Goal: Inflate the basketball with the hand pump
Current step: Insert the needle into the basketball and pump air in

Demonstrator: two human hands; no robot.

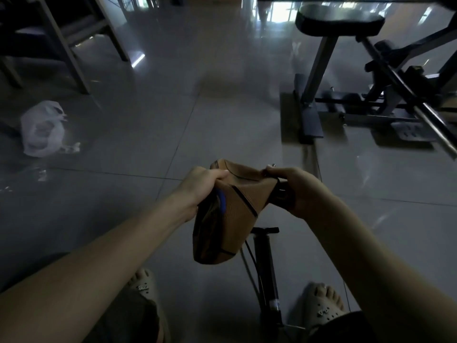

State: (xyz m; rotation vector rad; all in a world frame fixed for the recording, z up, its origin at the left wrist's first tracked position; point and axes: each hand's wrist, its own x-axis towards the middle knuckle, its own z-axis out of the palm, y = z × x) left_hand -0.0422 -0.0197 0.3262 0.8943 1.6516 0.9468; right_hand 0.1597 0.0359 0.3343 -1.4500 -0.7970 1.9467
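2 hands hold a deflated basketball (230, 211) above the floor (173, 120).
Left hand (200, 186) grips its 10 o'clock edge, fingers curled over; right hand (294, 191) pinches its 2 o'clock corner; hand pump (264, 263) stands below, at its 6 o'clock.

We see a dim room: glossy grey tiled floor (148, 120), chair legs (61, 45) left, exercise bench (338, 21) right, white plastic bag (42, 129).

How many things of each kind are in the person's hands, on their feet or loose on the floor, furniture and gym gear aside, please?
basketball: 1
pump: 1
plastic bag: 1
sandals: 2
Total: 5
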